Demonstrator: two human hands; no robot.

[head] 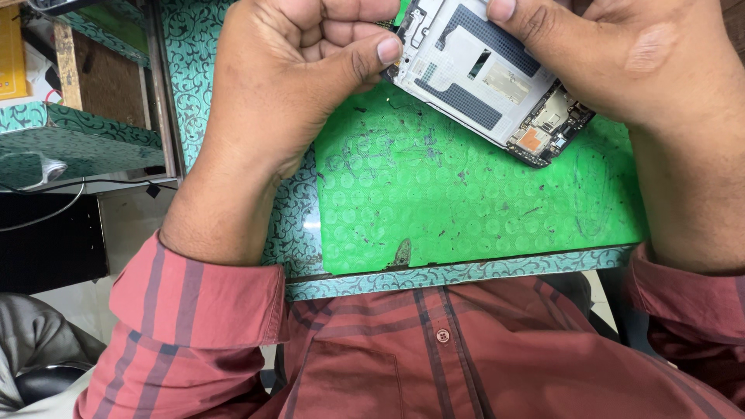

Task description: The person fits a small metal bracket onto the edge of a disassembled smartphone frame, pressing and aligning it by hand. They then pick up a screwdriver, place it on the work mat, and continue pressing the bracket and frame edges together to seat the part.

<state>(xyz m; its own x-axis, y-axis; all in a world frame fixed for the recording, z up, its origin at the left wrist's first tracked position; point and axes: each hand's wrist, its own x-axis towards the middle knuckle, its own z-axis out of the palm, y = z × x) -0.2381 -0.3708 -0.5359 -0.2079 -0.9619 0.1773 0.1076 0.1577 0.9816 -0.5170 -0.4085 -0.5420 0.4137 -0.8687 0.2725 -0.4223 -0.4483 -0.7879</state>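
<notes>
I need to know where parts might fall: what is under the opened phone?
Under the opened phone lies the green work mat, scuffed and bare there. The left hand and right hand cover its upper edges.

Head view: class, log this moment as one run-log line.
left hand: grips phone frame edge | right hand: holds frame top | frame: opened, tilted above green mat | mat: on patterned table
</notes>
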